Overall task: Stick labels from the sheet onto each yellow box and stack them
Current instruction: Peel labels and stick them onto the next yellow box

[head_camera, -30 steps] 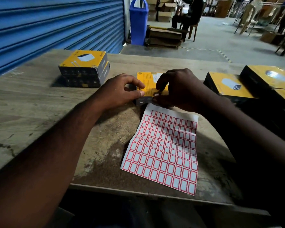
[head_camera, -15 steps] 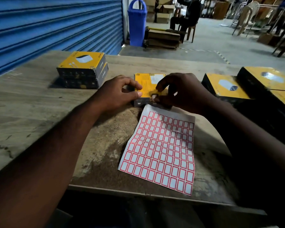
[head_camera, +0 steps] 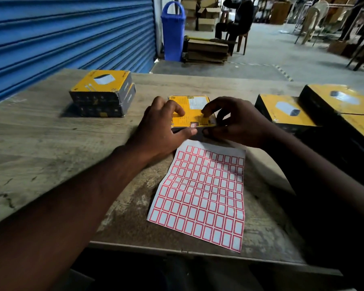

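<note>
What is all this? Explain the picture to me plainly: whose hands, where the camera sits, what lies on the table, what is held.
No machine here: a person works with two bare hands. The one picture comes from a camera worn on the head, looking forward and down. The left hand and the right hand both grip the middle yellow box, fingers on its top, thumbs at its near edge. A red-bordered label is stuck by that edge. Nearer to the person lies the label sheet on the wooden table. On the left stands a stack of two boxes; on the right are more yellow boxes.
</note>
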`<action>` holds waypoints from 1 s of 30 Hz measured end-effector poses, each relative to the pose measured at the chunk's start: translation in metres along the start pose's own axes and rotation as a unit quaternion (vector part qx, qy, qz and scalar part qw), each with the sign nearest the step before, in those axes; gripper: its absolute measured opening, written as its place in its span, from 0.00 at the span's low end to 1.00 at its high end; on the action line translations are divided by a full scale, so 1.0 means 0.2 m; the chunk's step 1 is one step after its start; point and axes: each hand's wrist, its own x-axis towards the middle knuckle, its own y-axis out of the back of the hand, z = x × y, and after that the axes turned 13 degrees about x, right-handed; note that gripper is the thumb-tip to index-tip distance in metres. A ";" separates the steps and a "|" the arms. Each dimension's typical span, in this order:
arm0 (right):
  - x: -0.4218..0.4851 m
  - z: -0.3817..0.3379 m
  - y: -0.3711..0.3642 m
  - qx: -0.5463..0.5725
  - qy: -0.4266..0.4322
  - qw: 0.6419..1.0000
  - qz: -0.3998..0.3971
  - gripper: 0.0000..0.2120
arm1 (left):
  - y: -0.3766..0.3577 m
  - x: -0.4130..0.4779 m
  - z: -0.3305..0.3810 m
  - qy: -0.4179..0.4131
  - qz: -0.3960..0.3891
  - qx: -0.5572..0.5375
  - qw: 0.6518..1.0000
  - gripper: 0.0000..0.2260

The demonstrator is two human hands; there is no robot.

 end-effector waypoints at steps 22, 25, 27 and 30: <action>0.02 0.04 -0.09 0.042 0.010 0.998 0.042 0.23 | 0.00 0.02 0.03 0.049 -0.022 -0.044 0.998 0.30; 0.02 0.05 -0.08 0.047 0.001 0.998 0.039 0.24 | -0.02 0.02 0.04 0.062 -0.002 -0.038 0.997 0.25; 0.03 0.05 -0.08 0.051 -0.002 0.998 0.040 0.24 | -0.03 0.03 0.05 0.079 -0.007 -0.056 0.995 0.19; 0.03 0.05 -0.08 0.052 -0.004 0.998 0.036 0.24 | -0.02 0.05 0.06 0.134 -0.076 -0.127 0.980 0.16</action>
